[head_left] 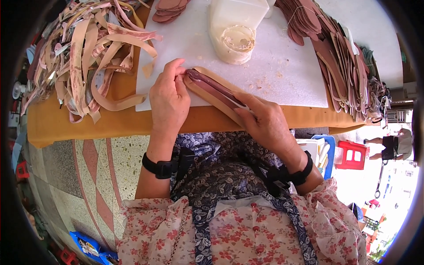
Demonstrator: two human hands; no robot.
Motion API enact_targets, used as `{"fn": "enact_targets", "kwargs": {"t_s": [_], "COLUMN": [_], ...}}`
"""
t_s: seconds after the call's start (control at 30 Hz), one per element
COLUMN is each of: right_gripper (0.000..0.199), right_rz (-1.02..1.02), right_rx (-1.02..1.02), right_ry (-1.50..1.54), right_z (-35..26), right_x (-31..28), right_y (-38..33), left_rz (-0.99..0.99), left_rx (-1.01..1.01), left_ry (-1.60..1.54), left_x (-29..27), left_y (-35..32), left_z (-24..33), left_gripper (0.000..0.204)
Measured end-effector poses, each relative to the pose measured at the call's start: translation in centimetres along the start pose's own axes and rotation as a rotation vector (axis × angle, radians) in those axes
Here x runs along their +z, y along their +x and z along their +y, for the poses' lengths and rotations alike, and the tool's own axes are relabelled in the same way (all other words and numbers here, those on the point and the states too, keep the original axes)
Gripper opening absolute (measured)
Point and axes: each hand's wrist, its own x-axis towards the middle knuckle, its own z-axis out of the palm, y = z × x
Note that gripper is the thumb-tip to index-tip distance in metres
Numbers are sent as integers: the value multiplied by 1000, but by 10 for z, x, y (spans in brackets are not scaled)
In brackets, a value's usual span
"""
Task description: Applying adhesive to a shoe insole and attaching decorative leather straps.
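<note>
On white cutting board (282, 66), left hand (169, 99) and right hand (265, 121) pinch thin, probably floppy brown-and-tan leather strip (212, 88) at its ends.

Bright daylight, mostly even. Strongest from lower right: street area past the red stool (352, 154) blown out, detail lost. White cutting board (282, 66) near clipping, mild glare. Soft short shadows under left hand (169, 99) and right hand (263, 118), none hard. Heavy fisheye: table edge (88, 132) bends, black vignette ring round the frame. Centre sharp; scrap strips (84, 53) at upper left and floor tiles (97, 176) soften toward the rim. No motion blur on either hand.
</note>
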Motion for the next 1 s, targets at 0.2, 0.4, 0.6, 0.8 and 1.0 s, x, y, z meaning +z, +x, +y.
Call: {"fn": "enact_targets", "kwargs": {"t_s": [0.2, 0.4, 0.6, 0.8, 1.0], "right_gripper": [29, 29, 28, 28, 27], "right_rz": [51, 289, 356, 359, 367], "right_rx": [-1, 90, 79, 17, 1], "right_ry": [-18, -48, -101, -135, -338], "right_z": [10, 20, 47, 62, 65], "right_x": [-10, -27, -24, -18, -17], "right_y": [-1, 7, 10, 13, 10], "left_rz": [-9, 19, -18, -77, -110], "left_rx": [-4, 24, 16, 22, 60], "left_ry": [-20, -18, 2, 110, 121], "left_x": [0, 3, -2, -6, -7], "left_y": [0, -1, -2, -4, -10], "left_z": [1, -4, 0, -1, 1], "left_gripper": [32, 26, 24, 24, 30]}}
